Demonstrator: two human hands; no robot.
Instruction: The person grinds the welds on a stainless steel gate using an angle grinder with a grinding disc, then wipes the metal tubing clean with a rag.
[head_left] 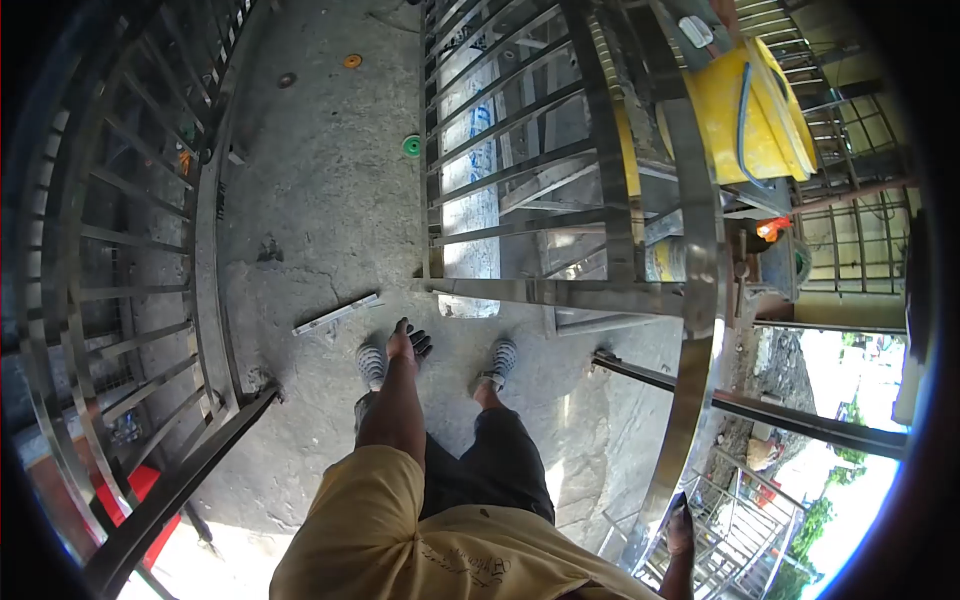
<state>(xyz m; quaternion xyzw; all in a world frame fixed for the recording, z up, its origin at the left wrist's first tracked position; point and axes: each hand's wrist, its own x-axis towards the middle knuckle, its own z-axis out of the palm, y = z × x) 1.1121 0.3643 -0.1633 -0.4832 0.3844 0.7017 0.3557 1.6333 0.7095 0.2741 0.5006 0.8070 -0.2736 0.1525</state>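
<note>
On a rough grey concrete floor [330,170], a person stands between two large steel grilles. The right grille [530,130], the largest item, is built of flat polished bars in parallel rows inside a heavy frame; its curved outer bar runs down the right side to the lower edge of view. The left grille [110,300] leans at the left margin, same barred construction, its base rail crossing the floor near the left foot. A dark steel tube [760,412] lies on the right, level with the shoes, barring the way there.

A yellow tub [745,110] stands behind the right grille, upper right, with a blue hose draped over its rim; its contents cannot be seen.

A short flat metal strip [336,314] lies loose on the floor just ahead of the left shoe. Small discs, one green [411,145] and one orange [351,61], lie further off.

The left hand [408,342] hangs down in front of the body, gloved dark at the fingers, which are loosely spread and hold nothing; it is near the strip, not touching it. The right hand [679,528] sits low at the bottom right, closed on the curved outer bar of the right grille. The hands are well apart.
</note>
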